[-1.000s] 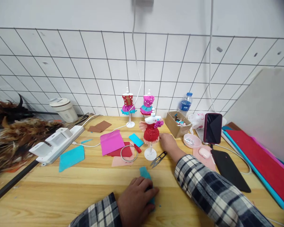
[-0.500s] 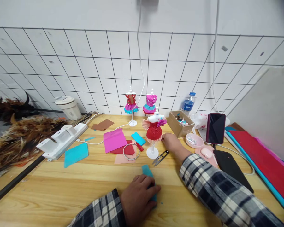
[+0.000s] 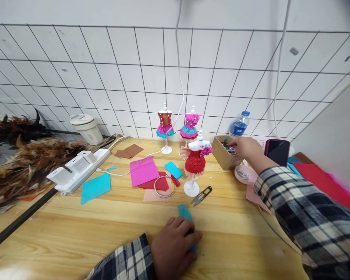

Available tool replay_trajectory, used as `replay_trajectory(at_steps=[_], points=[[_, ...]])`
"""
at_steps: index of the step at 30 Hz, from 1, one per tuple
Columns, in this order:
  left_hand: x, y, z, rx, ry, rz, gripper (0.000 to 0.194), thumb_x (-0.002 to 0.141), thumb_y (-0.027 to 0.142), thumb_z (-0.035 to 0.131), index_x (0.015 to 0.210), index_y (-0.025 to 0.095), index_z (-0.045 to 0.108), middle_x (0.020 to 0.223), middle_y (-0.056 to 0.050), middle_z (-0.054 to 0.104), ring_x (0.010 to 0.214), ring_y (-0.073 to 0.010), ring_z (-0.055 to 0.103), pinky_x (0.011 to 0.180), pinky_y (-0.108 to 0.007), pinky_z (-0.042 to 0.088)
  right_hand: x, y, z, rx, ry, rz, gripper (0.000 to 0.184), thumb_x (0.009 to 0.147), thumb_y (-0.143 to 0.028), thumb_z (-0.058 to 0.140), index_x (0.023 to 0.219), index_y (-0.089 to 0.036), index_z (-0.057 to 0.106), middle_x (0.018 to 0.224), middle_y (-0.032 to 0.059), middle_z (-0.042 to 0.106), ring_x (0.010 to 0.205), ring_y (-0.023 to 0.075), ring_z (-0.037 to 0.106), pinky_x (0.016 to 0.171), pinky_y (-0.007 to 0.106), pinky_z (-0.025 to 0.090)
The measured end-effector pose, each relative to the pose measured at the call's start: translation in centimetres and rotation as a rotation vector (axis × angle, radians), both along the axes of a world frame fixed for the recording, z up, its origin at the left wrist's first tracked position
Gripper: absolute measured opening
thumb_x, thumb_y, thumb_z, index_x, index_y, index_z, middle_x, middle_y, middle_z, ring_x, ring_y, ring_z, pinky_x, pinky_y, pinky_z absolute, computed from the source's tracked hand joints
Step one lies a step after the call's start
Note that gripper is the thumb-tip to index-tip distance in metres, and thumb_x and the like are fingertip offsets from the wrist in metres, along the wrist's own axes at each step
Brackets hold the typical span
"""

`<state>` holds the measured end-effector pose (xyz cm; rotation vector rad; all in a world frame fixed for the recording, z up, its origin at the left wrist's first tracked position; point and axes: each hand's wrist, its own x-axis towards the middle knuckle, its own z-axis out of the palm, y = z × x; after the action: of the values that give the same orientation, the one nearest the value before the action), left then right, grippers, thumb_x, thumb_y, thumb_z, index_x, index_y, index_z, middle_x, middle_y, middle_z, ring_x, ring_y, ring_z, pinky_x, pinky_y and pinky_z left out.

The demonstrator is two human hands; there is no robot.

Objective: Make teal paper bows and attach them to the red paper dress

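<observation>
Right hand (image 3: 247, 148) moved to box (image 3: 221, 157), bottle (image 3: 239, 127) behind, left hand (image 3: 175, 245) on blue strip (image 3: 184, 212), both grips unclear, snips (image 3: 204, 193) between.

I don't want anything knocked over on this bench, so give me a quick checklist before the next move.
1. Left hand on the teal piece: ok, it rests over it.
2. Right hand at the cardboard box: ok, fingers at its opening.
3. Something in the right hand's grip: cannot tell.
4. Front mannequin upright: ok.
5. Snips apart from both hands: ok.
6. Snips' blades closed: not ok, tips apart.
</observation>
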<state>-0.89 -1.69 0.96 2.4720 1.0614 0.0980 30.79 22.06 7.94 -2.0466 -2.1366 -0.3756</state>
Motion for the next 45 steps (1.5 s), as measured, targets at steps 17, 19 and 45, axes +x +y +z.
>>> replay_trajectory(at_steps=[17, 19, 45], points=[[0.1, -0.3, -0.1, 0.025, -0.01, 0.006, 0.05, 0.081, 0.033, 0.067, 0.127, 0.032, 0.048, 0.119, -0.003, 0.056, 0.108, -0.0257, 0.049, 0.094, -0.043, 0.043, -6.5, -7.1, -7.6, -0.373, 0.13, 0.262, 0.023, 0.085, -0.022, 0.055, 0.1, -0.022, 0.072, 0.098, 0.0046, 0.073, 0.088, 0.0183, 0.065, 0.07, 0.023, 0.042], [0.0, -0.3, -0.1, 0.023, -0.005, 0.008, 0.05, 0.081, 0.033, 0.067, 0.128, 0.032, 0.048, 0.12, -0.003, 0.056, 0.109, -0.0258, 0.048, 0.094, -0.043, 0.043, -6.7, -6.9, -7.8, -0.379, 0.129, 0.265, 0.021, 0.086, -0.019, 0.052, 0.094, -0.02, 0.072, 0.095, 0.0055, 0.071, 0.087, 0.0177, 0.064, 0.069, 0.023, 0.04], [-0.1, -0.2, 0.1, 0.045, 0.012, -0.026, 0.05, 0.082, 0.035, 0.065, 0.129, 0.031, 0.047, 0.118, -0.004, 0.056, 0.108, -0.0261, 0.048, 0.092, -0.042, 0.043, -8.1, -7.0, -6.5, -0.41, 0.176, 0.38, 0.015, 0.089, -0.015, 0.048, 0.092, -0.018, 0.062, 0.087, 0.0038, 0.071, 0.076, 0.0139, 0.064, 0.063, 0.02, 0.039]])
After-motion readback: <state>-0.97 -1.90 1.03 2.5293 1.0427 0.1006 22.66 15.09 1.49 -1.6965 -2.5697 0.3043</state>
